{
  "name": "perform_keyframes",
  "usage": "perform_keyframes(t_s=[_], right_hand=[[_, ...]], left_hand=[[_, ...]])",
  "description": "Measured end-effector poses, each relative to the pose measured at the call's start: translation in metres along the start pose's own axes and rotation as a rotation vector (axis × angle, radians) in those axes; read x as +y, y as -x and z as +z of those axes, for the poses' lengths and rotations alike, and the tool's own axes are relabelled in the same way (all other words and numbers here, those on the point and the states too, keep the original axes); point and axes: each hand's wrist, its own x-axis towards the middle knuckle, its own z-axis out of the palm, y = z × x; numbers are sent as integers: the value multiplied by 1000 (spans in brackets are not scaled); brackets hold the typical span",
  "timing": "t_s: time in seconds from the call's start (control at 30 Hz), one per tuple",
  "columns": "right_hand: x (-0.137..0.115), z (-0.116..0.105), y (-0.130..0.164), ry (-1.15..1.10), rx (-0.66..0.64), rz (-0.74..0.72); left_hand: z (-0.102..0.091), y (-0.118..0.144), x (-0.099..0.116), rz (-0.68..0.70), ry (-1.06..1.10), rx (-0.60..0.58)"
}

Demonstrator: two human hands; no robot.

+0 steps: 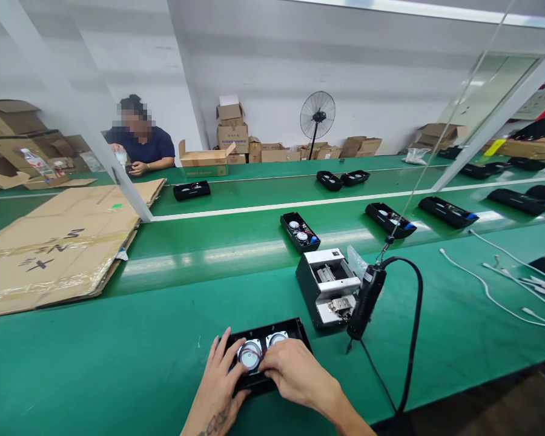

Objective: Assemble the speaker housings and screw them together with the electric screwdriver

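Black speaker housing (pixel 290 330), open, two round drivers (pixel 251 355)

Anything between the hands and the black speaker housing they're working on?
Nothing visible. The left hand and right hand both rest directly on the black speaker housing. The hanging screwdriver sits off to its right, clear.

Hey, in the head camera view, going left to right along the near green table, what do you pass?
Flattened cardboard → left hand → right hand → hanging screwdriver → white cables.
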Motion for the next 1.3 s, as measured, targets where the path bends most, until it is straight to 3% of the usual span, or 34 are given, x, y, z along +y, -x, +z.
perform_keyframes(t_s=[0.2,0.33,0.47,0.67,0.87,1.03,1.3], right_hand=[[-6,-2,4,35,-33,-29],[-14,-2,6,42,-62,-4],[-23,2,11,16,-72,66],[-33,17,12,82,-100,64],[-19,24,10,-92,60,65],[-5,31,6,-198,196,58],[-4,27,6,-251,175,40]], left_hand=[[12,5,-3,32,41,16],[15,7,0,13,100,97],[13,6,0,5,84,50],[20,5,-8,59,90,169],[7,4,-9,77,60,-3],[8,4,-10,40,155,38],[13,9,-11,3,181,-5]])
